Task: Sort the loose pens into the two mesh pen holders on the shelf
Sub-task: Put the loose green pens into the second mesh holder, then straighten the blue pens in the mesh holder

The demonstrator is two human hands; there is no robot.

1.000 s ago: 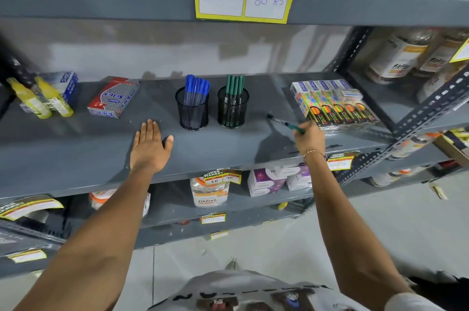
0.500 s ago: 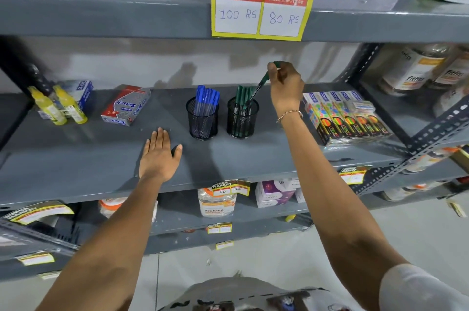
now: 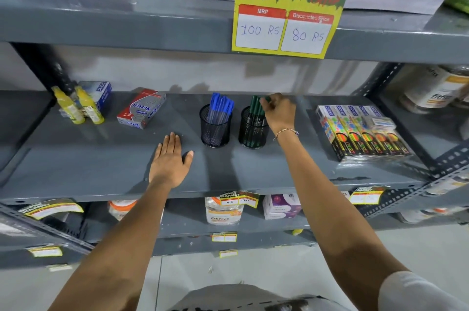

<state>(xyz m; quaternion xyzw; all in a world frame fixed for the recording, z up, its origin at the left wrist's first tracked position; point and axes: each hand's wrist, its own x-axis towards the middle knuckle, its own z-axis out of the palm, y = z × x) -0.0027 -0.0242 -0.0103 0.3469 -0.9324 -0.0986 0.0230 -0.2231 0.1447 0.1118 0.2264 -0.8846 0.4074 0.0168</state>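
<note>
Head view showed our right hand pinching the cap end of a green pen standing in the green-pen holder. Just left of that holder stood the blue-pen holder. Further left, our left hand lay flat, fingers spread, on the shelf, gripping nothing.

shelf you worked on was plain grey. both mesh holders were black: left holder carried blue-capped pens, right holder dark green pens. your right wrist had a thin gold-tone bracelet. two bottles at far left were yellow. stapler-pin box was red and grey with blue lettering. marker packs were multicolour, spotted on white. offer sign was green, yellow edge, red bands, white price fields.
</note>
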